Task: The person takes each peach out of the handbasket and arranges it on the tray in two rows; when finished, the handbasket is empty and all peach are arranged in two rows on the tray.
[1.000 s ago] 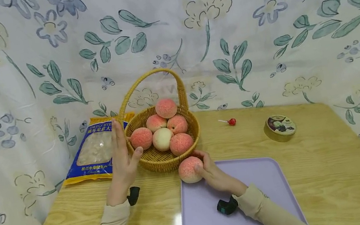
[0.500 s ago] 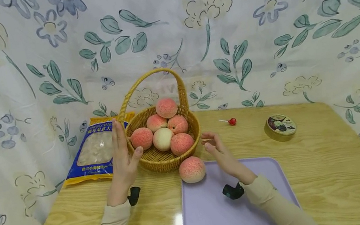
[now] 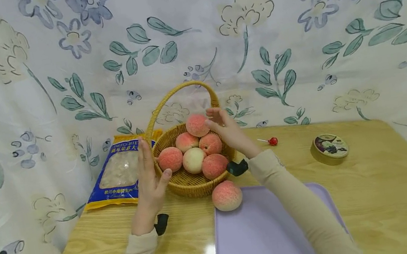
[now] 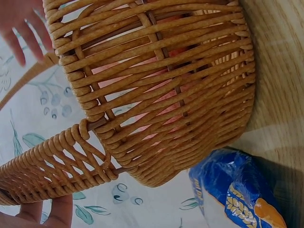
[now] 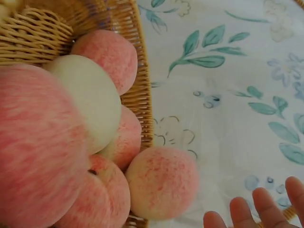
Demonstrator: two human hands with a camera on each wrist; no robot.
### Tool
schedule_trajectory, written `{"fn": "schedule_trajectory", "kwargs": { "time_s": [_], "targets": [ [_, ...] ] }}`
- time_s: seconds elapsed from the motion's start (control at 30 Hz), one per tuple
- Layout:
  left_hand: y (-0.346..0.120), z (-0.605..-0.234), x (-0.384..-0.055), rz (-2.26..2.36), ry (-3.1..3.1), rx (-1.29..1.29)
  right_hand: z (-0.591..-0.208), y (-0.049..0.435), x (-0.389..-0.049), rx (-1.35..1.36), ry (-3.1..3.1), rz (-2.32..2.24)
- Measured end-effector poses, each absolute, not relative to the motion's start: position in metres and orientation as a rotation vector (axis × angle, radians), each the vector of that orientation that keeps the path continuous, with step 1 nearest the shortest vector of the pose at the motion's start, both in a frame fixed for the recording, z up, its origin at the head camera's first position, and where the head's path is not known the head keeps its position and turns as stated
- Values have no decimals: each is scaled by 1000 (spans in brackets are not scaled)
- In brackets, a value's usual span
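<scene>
A woven basket [image 3: 194, 190] with a tall arched handle [image 3: 164, 101] holds several pink peaches and a pale one [image 3: 194, 160]. My left hand [image 3: 151, 195] stands upright at the basket's left side, fingers straight; in the left wrist view its fingers [image 4: 60, 209] show behind the handle's base. Over the basket's right rim reaches my right hand [image 3: 230, 133], fingers spread and slightly bent beside the topmost peach [image 3: 197, 125]. The right wrist view shows its fingertips apart from that peach [image 5: 163, 183]. Another peach [image 3: 226, 196] rests at the tray's back left corner, against the basket's front.
A lilac tray [image 3: 263, 234] lies in front of the basket, partly under my right forearm. A blue and yellow food bag [image 3: 119, 171] lies at the left. To the right are a red lollipop [image 3: 273, 141] and a round tin [image 3: 330, 148]. A floral curtain [image 3: 302, 82] hangs behind.
My right hand has let go of the peach at the tray's corner and moved up and back to the topmost peach. The left hand stays by the basket. The head view has shifted slightly.
</scene>
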State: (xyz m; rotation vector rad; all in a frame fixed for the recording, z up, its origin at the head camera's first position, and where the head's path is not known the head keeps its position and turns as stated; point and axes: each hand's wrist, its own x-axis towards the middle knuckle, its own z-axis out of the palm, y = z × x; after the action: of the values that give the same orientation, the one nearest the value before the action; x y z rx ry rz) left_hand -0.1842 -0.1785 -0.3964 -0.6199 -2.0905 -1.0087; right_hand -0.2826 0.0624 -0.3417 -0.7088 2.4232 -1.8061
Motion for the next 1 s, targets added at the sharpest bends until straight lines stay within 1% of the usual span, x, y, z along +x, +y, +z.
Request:
{"fn": "schedule_trajectory", "kwargs": {
  "time_s": [0.1, 0.3, 0.4, 0.5, 0.6, 0.7, 0.83, 1.0],
  "targets": [
    [-178, -395, -183, -1001, -2089, -626, -343, 45, -302, -682, 2443, -1801],
    [-174, -401, -180, -1022, -2113, -601, -360, 25, -333, -588, 2471, -1809],
    [-176, -401, -181, -1017, -2116, -596, -368, 16, -345, -577, 2519, -1699],
    [-177, -399, -183, -1007, -2113, -605, -376, 6, -356, -636, 2612, -1531],
    [-175, -394, -183, -1005, -2104, -619, -378, 3, -359, -663, 2701, -1419],
    [-173, -393, -183, -1009, -2101, -621, -382, 4, -360, -573, 2717, -1438],
    [-172, -395, -182, -1014, -2106, -614, -388, 5, -360, -492, 2684, -1565],
    [-175, -395, -181, -1011, -2122, -599, -382, 7, -350, -521, 2546, -1788]
  ]
}}
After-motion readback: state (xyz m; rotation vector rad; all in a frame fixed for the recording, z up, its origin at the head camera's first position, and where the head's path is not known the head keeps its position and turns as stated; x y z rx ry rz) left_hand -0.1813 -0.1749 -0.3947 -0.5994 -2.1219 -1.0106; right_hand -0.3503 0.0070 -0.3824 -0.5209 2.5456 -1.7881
